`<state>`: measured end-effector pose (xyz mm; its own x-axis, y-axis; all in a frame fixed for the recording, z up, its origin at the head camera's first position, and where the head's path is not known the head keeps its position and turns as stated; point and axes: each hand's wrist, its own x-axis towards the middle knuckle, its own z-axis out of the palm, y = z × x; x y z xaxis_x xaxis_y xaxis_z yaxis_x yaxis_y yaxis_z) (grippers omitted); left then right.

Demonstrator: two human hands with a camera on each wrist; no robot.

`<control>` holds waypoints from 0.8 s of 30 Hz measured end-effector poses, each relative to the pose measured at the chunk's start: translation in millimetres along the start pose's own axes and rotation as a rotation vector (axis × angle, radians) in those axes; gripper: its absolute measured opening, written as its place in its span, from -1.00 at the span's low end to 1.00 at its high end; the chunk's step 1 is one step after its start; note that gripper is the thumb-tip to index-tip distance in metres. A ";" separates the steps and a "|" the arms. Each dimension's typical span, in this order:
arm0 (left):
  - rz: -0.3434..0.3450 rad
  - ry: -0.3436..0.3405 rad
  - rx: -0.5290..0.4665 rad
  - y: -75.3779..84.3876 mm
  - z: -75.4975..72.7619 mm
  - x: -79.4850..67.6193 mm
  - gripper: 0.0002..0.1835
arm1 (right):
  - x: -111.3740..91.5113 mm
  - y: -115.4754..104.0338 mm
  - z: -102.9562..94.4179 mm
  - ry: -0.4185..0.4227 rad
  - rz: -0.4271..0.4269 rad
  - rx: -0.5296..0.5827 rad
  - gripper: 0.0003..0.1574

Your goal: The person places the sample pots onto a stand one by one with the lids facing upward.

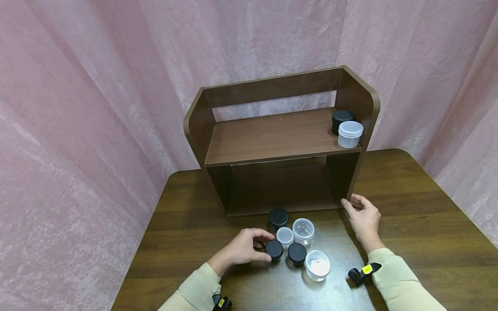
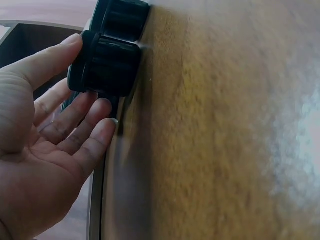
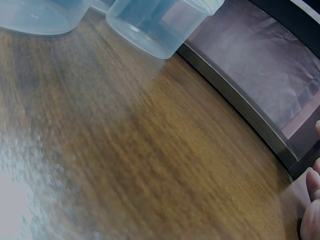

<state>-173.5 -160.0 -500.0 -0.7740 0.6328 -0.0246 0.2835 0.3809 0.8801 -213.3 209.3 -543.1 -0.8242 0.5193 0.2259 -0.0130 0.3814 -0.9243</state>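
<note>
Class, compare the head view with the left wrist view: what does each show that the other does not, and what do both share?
Head only: the right hand at the shelf unit's corner, and two containers on its upper level, one black, one translucent.

Left wrist only: the palm of the left hand.

Both: that hand's fingers, the black-lidded jar beside them, and the wooden table.

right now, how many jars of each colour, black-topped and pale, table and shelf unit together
Black-topped jars: 4 (3 on the table, 1 on the shelf unit)
Pale jars: 4 (3 on the table, 1 on the shelf unit)
Total: 8 jars
</note>
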 end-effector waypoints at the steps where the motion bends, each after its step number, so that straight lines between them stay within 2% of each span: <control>1: -0.007 -0.001 -0.001 0.2 0.0 -0.1 -0.48 | -0.1 0.0 -0.3 -0.004 0.001 -0.001 -0.56; 6: -0.025 -0.001 0.007 0.4 0.2 -0.2 -0.48 | -0.8 -0.1 -1.2 -0.018 0.007 0.002 -0.55; 24: -0.006 0.017 0.035 1.8 -0.6 -4.4 -0.51 | -1.0 -3.1 -1.6 -0.023 0.018 0.004 -0.55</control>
<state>-169.9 -162.4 -498.0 -0.7854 0.6186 -0.0215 0.2981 0.4083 0.8628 -211.6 208.8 -539.9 -0.8371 0.5083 0.2022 -0.0004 0.3690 -0.9294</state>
